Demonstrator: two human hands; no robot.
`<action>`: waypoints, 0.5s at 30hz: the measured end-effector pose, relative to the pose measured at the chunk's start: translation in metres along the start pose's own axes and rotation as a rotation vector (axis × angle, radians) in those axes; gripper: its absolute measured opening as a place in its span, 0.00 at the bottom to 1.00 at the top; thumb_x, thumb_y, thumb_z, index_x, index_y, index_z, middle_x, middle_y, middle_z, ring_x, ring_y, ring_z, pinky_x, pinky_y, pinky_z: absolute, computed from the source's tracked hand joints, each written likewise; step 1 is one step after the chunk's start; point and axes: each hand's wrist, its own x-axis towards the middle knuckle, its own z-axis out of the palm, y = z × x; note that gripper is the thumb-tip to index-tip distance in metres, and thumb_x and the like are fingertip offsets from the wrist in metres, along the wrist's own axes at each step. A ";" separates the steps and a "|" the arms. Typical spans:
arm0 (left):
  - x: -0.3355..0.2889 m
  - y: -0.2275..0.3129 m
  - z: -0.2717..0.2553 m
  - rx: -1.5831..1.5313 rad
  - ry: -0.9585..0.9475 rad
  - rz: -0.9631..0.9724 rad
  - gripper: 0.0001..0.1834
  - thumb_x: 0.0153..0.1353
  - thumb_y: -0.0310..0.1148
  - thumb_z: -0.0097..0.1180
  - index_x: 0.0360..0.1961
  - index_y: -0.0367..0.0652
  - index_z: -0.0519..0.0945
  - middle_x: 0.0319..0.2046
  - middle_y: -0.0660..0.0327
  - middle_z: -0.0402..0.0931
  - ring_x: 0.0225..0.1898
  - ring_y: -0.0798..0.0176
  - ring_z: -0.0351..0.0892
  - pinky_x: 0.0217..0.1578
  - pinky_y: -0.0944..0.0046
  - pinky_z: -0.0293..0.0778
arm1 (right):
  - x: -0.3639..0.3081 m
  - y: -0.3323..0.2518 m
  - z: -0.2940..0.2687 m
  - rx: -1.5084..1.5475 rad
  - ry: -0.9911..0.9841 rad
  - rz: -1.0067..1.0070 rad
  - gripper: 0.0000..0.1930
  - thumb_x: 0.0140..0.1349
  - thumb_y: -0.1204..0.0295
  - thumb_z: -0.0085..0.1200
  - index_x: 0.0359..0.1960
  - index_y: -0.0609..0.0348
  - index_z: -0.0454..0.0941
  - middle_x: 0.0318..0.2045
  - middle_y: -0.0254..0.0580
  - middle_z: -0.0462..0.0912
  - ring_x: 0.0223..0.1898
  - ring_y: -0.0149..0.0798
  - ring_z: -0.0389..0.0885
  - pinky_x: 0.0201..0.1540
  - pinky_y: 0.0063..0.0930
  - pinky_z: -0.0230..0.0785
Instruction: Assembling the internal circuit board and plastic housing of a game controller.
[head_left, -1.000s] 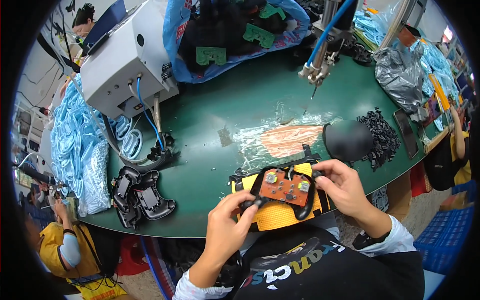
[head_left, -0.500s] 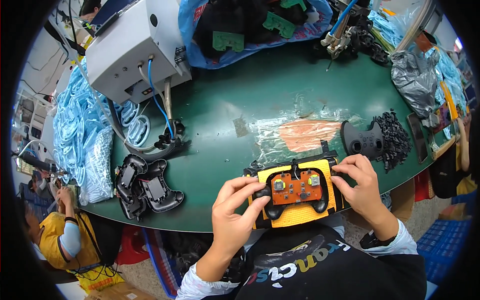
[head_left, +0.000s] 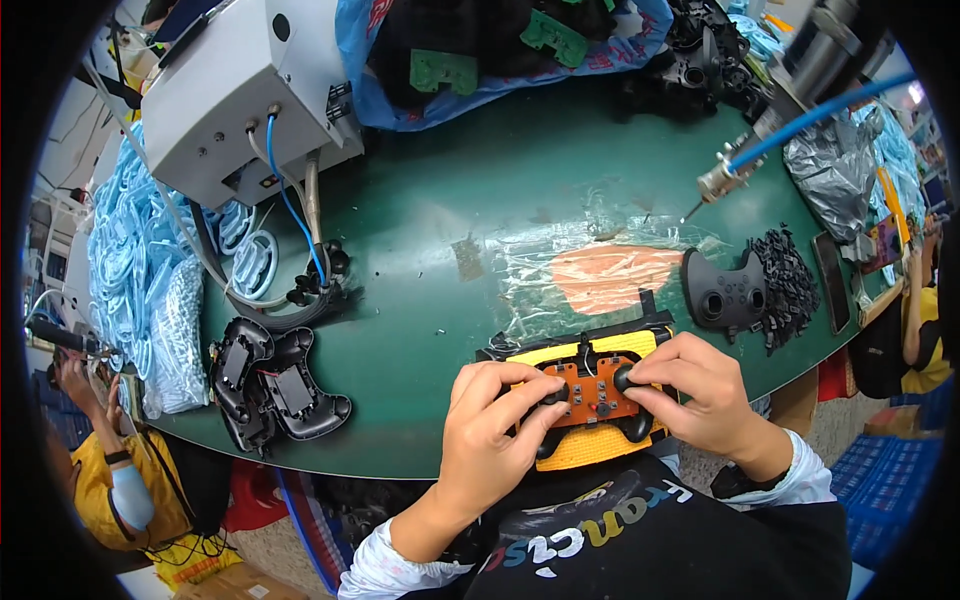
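An orange circuit board (head_left: 602,389) lies in a black game controller shell (head_left: 637,428) on a yellow textured pad (head_left: 566,453) at the table's near edge. My left hand (head_left: 492,425) pinches a black thumbstick cap (head_left: 554,393) over the board's left side. On the right side, my right hand (head_left: 695,394) pinches another black thumbstick cap (head_left: 624,378) between thumb and fingers. Both caps are where the two grey stick modules were visible before, and they now cover them. Whether they are seated cannot be seen.
A powered screwdriver (head_left: 722,180) hangs at the upper right. A dark controller shell (head_left: 727,290) and a heap of small black parts (head_left: 786,290) lie right; black shells (head_left: 300,385) lie left. A grey machine box (head_left: 235,110) and a blue bag (head_left: 352,75) stand behind.
Both hands have moved inward from the pad's sides, bringing the black thumbstick caps over the board's stick modules. The screwdriver has swung nearer, and the view has shifted slightly.
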 end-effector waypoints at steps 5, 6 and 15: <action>0.001 -0.002 0.005 -0.148 -0.052 -0.077 0.15 0.46 0.21 0.71 0.38 0.39 0.86 0.36 0.58 0.80 0.38 0.59 0.80 0.39 0.63 0.75 | 0.000 0.001 -0.002 0.001 -0.043 -0.016 0.11 0.47 0.81 0.68 0.34 0.60 0.84 0.31 0.40 0.82 0.30 0.41 0.81 0.32 0.31 0.74; 0.000 -0.002 0.003 -0.152 -0.073 -0.094 0.15 0.46 0.21 0.71 0.39 0.38 0.86 0.37 0.58 0.80 0.38 0.59 0.81 0.39 0.63 0.76 | 0.001 0.002 -0.003 0.001 -0.060 -0.047 0.11 0.47 0.81 0.68 0.34 0.60 0.84 0.32 0.39 0.82 0.30 0.41 0.81 0.33 0.32 0.74; 0.002 -0.001 0.001 -0.160 -0.109 -0.094 0.15 0.49 0.20 0.69 0.40 0.38 0.85 0.39 0.56 0.81 0.40 0.57 0.82 0.42 0.62 0.77 | 0.012 0.002 -0.008 0.023 -0.172 -0.061 0.10 0.50 0.80 0.66 0.36 0.59 0.84 0.35 0.41 0.85 0.37 0.42 0.84 0.39 0.31 0.77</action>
